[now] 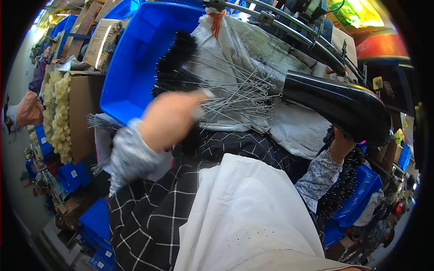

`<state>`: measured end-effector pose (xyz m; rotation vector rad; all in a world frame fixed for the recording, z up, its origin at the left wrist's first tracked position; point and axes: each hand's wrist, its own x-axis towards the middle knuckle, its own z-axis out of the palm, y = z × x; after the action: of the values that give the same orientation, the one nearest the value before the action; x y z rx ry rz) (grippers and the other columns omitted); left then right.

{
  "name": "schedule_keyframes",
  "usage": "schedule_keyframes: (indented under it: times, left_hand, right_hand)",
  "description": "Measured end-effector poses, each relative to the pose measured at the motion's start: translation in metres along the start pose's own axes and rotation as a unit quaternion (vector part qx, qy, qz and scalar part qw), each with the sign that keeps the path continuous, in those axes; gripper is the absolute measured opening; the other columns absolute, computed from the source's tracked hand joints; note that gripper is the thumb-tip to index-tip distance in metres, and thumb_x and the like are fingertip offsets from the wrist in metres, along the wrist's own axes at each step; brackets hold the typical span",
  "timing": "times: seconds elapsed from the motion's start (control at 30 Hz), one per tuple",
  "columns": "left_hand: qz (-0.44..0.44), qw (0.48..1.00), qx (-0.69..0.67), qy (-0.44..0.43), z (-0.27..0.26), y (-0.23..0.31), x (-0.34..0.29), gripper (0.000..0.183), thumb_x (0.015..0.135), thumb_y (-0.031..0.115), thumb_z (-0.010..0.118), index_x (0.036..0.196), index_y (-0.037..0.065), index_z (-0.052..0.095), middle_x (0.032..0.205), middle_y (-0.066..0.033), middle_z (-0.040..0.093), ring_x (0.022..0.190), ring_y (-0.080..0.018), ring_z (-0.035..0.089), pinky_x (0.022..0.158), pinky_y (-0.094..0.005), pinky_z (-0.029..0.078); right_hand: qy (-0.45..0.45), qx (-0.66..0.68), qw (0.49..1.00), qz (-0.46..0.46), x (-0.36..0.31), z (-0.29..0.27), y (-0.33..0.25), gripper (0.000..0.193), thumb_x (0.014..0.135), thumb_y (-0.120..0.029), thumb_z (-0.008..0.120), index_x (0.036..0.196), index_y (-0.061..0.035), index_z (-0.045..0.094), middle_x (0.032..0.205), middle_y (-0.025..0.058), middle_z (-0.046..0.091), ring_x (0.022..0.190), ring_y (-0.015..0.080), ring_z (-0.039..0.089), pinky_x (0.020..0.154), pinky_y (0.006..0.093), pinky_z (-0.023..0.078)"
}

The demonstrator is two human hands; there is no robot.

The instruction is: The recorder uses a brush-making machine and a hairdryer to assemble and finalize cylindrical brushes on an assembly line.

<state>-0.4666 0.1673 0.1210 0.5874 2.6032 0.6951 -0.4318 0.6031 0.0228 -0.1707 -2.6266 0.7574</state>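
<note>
My left hand [171,118] is smeared by motion over a pile of wire-handled brushes [239,92]; whether it grips one cannot be made out. Something white covers a fingertip. The brushes have black bristle heads [176,56] at the left and thin metal stems ending in small loops at the right. They lie on a grey, worn cloth [298,119] across the work surface. My right hand [341,143] is below a glossy black tapered housing [339,101], its fingers mostly hidden. Beside my right forearm hangs a mass of black bristles [343,194].
A large blue bin [135,58] stands at the far left of the pile. Curved metal rails [289,27] cross the back right. Cardboard boxes [101,43], pale yellow bundles [58,115] and blue crates [97,221] are on the left. White cloth [244,212] covers my lap.
</note>
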Motion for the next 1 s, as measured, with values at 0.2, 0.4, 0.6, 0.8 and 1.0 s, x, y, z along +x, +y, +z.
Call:
schedule_keyframes:
  times: [0.2,0.4,0.6,0.8,1.0]
  left_hand:
    - [-0.147,0.981,-0.122,-0.034,-0.007,-0.152,0.046,0.022,0.084,0.013,0.047,0.103,0.002,0.05,0.09,-0.0071,0.057,0.086,-0.015,0.052,0.078,-0.0258,0.04]
    - [-0.104,0.95,-0.285,-0.073,0.018,-0.167,0.059,0.015,0.078,0.008,0.056,0.09,0.001,0.05,0.075,-0.0019,0.053,0.072,-0.0079,0.049,0.069,-0.0215,0.04]
    - [-0.101,0.956,-0.257,0.101,0.009,-0.167,0.051,0.017,0.076,0.004,0.056,0.084,0.005,0.041,0.063,0.0005,0.041,0.06,-0.0066,0.039,0.056,-0.0208,0.035]
    - [-0.163,0.922,-0.341,0.086,-0.011,-0.232,0.051,0.029,0.082,0.025,0.054,0.099,0.004,0.044,0.085,-0.0018,0.052,0.08,-0.0093,0.049,0.071,-0.0214,0.038]
    - [-0.235,0.801,-0.549,0.049,0.011,-0.244,0.105,0.051,0.084,0.044,0.041,0.121,0.009,0.035,0.117,-0.0105,0.045,0.107,-0.0214,0.042,0.091,-0.0323,0.03]
  right_hand:
    - [0.006,-0.066,0.996,-0.051,-0.004,0.0,0.005,0.067,0.071,-0.028,0.065,0.124,-0.0078,0.03,0.123,0.0099,0.039,0.11,0.0244,0.04,0.095,0.0369,0.03]
    - [0.02,-0.187,0.973,-0.131,-0.005,-0.015,0.003,0.064,0.07,-0.021,0.066,0.122,-0.0054,0.032,0.119,0.0119,0.042,0.103,0.0248,0.047,0.089,0.0369,0.038]
    - [0.016,-0.166,0.978,-0.123,0.01,-0.008,-0.003,0.063,0.07,-0.02,0.066,0.121,-0.0049,0.033,0.117,0.0119,0.043,0.101,0.0244,0.047,0.087,0.0364,0.039]
    - [0.018,-0.147,0.984,-0.104,0.008,-0.012,-0.009,0.062,0.07,-0.019,0.066,0.12,-0.0044,0.034,0.115,0.0119,0.044,0.099,0.024,0.048,0.086,0.0359,0.039]
    - [0.028,-0.119,0.989,-0.09,0.01,-0.005,-0.026,0.06,0.069,-0.018,0.066,0.119,-0.0039,0.034,0.112,0.0119,0.045,0.097,0.0235,0.048,0.084,0.0353,0.039]
